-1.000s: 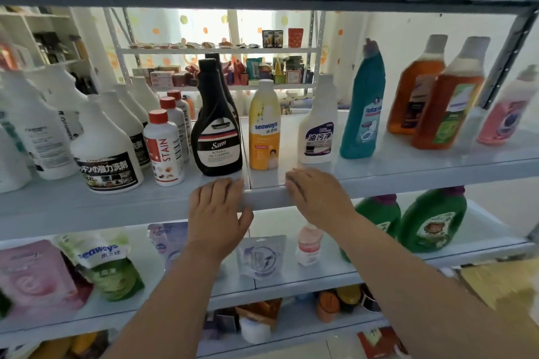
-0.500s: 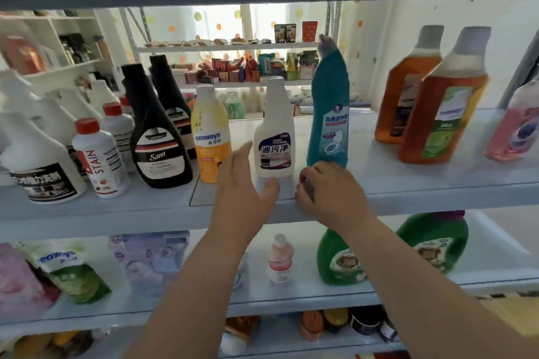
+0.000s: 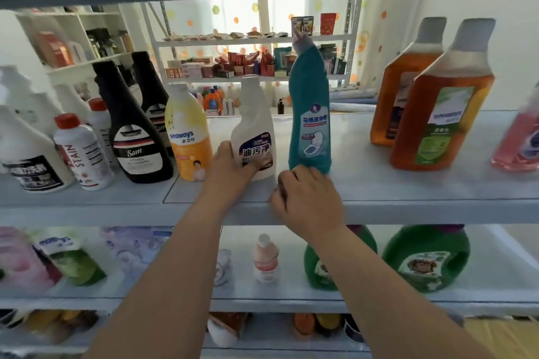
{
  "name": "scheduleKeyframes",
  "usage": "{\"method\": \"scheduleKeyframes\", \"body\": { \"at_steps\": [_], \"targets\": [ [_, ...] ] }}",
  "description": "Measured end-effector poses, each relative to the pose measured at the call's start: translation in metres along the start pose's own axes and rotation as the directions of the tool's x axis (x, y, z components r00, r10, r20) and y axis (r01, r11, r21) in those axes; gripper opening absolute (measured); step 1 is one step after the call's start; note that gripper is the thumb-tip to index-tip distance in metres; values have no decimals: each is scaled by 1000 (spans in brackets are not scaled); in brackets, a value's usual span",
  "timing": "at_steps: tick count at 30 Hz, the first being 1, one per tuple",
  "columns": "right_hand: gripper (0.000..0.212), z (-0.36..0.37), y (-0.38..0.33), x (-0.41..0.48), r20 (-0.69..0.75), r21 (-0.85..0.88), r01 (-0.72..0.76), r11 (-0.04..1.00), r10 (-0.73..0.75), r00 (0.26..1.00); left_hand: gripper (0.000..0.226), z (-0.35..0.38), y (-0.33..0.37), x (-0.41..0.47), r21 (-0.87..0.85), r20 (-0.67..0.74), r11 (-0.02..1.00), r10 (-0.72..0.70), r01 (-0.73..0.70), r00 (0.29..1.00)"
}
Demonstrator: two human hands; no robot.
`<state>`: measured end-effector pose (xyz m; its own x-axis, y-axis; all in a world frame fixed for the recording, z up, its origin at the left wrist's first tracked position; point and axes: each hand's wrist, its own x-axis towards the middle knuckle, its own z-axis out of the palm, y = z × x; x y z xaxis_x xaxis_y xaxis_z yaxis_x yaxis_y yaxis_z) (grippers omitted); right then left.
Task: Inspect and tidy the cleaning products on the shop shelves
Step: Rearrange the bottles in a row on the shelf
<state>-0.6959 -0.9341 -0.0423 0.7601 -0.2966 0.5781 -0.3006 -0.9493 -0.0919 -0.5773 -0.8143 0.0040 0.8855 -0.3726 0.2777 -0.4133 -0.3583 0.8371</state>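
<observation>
On the grey middle shelf (image 3: 408,192) stands a row of cleaning bottles. My left hand (image 3: 230,175) grips the base of a white bottle with a blue label (image 3: 255,125), its thumb lying across the label's lower edge. Just right of it stands a tall teal toilet-cleaner bottle (image 3: 310,114), upright. My right hand (image 3: 309,201) sits at the shelf's front edge with its fingers curled, knuckles at the foot of the teal bottle, holding nothing that I can see.
Left of the white bottle stand a yellow Seaways bottle (image 3: 189,137), black Sam bottles (image 3: 137,137) and white red-capped Stain bottles (image 3: 81,154). Two amber bottles (image 3: 443,114) and a pink one (image 3: 522,143) stand right. Below are green jugs (image 3: 425,256), a small pink bottle (image 3: 265,259) and refill pouches (image 3: 67,256).
My left hand rose from the shelf edge to the white bottle and took hold of its base. My right hand curled up and shifted toward the teal bottle. The view moved right and closer.
</observation>
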Motion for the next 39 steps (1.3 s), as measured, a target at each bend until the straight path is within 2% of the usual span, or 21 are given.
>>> {"method": "scheduleKeyframes", "body": {
  "at_steps": [3,6,8,9,10,11,13,14,15,17,20,22,24,26,28,31,32,34,36,39],
  "targets": [
    [34,-4,0,-7,-8,33,10,999,-10,1000,48,-5,4,-6,-15,19,1000,-16,16,1000],
    [38,-16,1,-13,75,74,21,997,-27,997,44,-15,5,-20,-106,51,992,-60,65,997],
    [36,-29,-3,-17,170,158,-54,986,27,985,44,-26,4,-40,-208,92,975,-62,80,994],
    [35,-38,-7,-20,228,265,-135,955,74,971,43,-32,2,-53,-251,112,965,-52,79,992],
    [34,-47,-14,-25,293,414,-236,879,117,949,38,-40,2,-67,-295,132,952,-38,76,991],
    [33,-57,-23,-30,342,567,-321,758,138,929,33,-49,1,-81,-350,159,933,-30,85,987],
    [21,-73,-46,-41,398,792,-418,445,144,906,30,-66,-3,-109,-440,239,888,-27,133,971],
    [16,-76,-58,-47,430,848,-452,277,138,892,30,-76,-4,-123,-439,271,887,-24,145,962],
    [13,-76,-70,-54,458,867,-473,155,122,880,29,-85,-10,-135,-413,287,900,-18,141,958],
    [15,-73,-94,-68,472,876,-479,54,104,876,30,-100,-26,-154,-333,303,937,-3,109,953],
    [35,-62,-122,-94,465,882,-470,25,109,878,46,-117,-58,-175,-142,275,989,67,-28,959],
    [50,-60,-136,-111,438,893,-448,49,136,888,72,-121,-79,-189,-41,248,986,169,-165,954],
    [45,-65,-147,-125,399,898,-419,137,149,905,97,-121,-94,-201,51,205,946,303,-320,931],
    [42,-71,-161,-139,379,894,-405,190,158,912,111,-120,-107,-208,137,132,909,377,-393,917],
    [46,-74,-176,-148,395,874,-434,219,200,897,110,-124,-111,-215,138,58,917,371,-375,927],
    [55,-74,-197,-161,404,868,-443,222,202,892,92,-135,-119,-225,63,7,901,429,-429,903],
    [56,-74,-202,-164,416,870,-449,203,188,890,90,-140,-122,-229,1,43,912,409,-409,912],
    [51,-74,-211,-170,441,878,-464,117,181,879,85,-153,-123,-239,-193,243,961,244,-200,939],
    [41,-74,-216,-175,477,872,-489,27,178,861,71,-161,-126,-250,-347,430,938,147,13,891],
    [32,-73,-220,-182,489,864,-503,22,200,849,44,-159,-129,-265,-463,564,837,25,291,826]
  ]
}}
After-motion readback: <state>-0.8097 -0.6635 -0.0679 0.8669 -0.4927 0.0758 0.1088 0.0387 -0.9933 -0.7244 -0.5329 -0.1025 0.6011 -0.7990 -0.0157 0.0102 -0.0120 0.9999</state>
